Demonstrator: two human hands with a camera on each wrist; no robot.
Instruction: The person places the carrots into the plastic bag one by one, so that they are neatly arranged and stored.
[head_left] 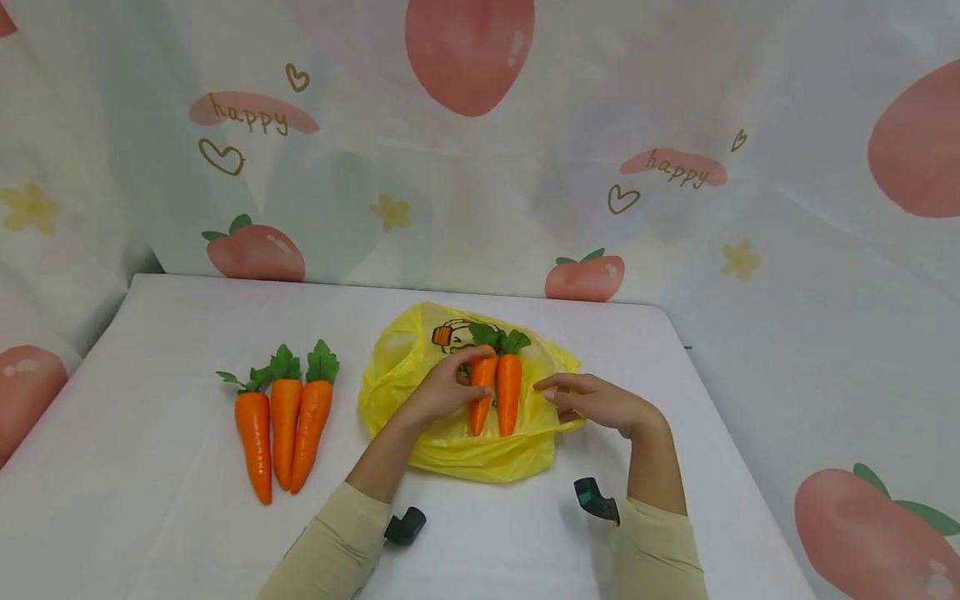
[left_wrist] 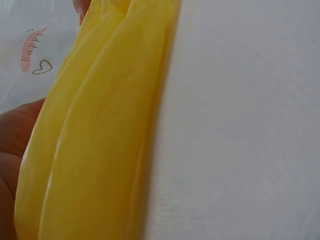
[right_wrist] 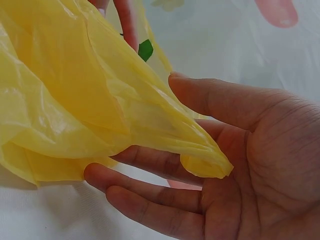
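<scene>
Two carrots [head_left: 509, 396] lie on a yellow bag [head_left: 390, 375]

They rest side by side mid-desk [head_left: 495, 533], toward the far edge. The left hand [head_left: 450, 383] curves over the left carrot [head_left: 478, 417]; whether it grips, I cannot tell. The right hand [head_left: 600, 402] is relaxed, thumb parted, a bag handle [right_wrist: 210, 162] across its fingers. Toward the left edge lie three more carrots [head_left: 285, 425]

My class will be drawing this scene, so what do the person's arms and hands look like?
The left sleeve and right sleeve are plain beige, creased, and stop short of the wrists. A bent black gadget juts out beside the left, another beside the right. The left hand and right hand wear no gloves.
</scene>
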